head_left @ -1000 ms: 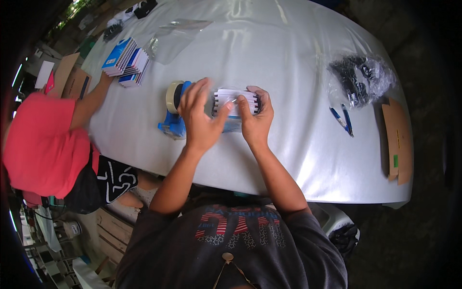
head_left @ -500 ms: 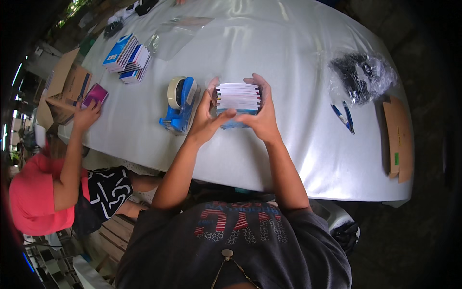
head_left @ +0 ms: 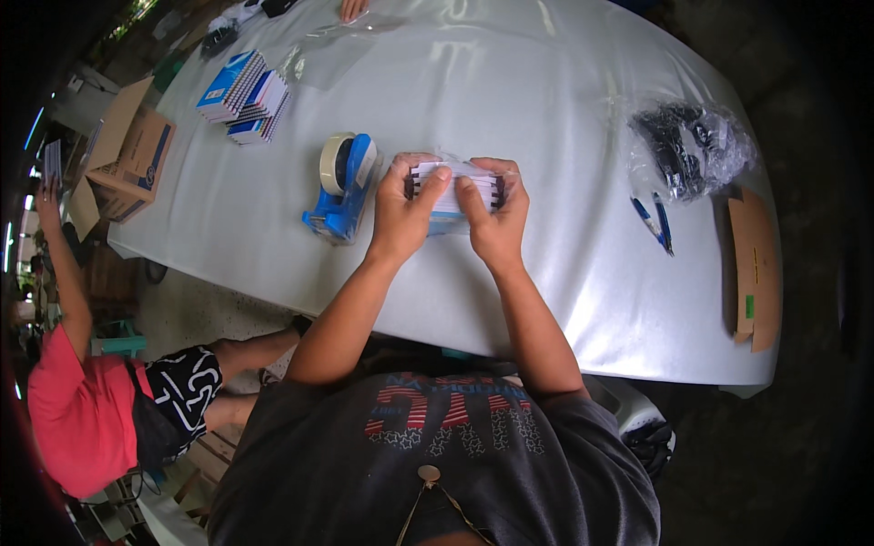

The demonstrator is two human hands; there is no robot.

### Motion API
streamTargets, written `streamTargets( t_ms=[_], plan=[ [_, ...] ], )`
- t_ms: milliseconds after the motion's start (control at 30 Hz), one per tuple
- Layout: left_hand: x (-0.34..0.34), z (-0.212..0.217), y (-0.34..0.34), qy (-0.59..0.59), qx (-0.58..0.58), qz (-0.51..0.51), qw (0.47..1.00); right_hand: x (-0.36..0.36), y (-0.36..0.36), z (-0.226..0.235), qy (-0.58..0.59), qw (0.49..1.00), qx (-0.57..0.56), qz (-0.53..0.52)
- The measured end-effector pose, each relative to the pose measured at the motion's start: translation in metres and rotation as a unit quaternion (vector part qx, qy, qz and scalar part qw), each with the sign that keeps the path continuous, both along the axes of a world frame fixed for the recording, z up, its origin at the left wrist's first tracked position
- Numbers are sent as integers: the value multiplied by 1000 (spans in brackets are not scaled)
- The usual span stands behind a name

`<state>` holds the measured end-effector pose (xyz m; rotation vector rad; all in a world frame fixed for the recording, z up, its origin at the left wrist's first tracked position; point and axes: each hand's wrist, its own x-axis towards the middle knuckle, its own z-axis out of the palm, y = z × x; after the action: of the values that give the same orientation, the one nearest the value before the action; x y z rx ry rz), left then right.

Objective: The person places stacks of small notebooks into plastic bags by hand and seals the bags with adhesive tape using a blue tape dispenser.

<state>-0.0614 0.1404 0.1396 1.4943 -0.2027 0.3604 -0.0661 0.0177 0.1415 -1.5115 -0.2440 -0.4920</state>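
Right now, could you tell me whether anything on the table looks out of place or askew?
Little stands out. Both hands, left hand and right hand, grip the stack of small notebooks squarely. Two blue pens lie loose beside the plastic bag, and a cardboard piece overhangs the table edge.

Single head view, looking steeply down, table (head_left: 564, 100) close; rim probably distorted.
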Motion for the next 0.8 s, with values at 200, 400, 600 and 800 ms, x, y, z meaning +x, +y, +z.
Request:
streamTargets(
  t_ms=[200,400,600,800],
  plan=[
    [-6,14,-8,70,-3,-2,998,-5,-7,14,32,999,13,-6],
    [-24,12,-9,-30,18,-21,999,-3,-6,22,43,999,3,-33],
    [-34,-1,-26,-81,92,158,980,-1,-5,22,55,997,-3,-52],
    [-52,3,-36,-174,332,317,871,-3,-18,26,63,997,11,-46]
  ],
)
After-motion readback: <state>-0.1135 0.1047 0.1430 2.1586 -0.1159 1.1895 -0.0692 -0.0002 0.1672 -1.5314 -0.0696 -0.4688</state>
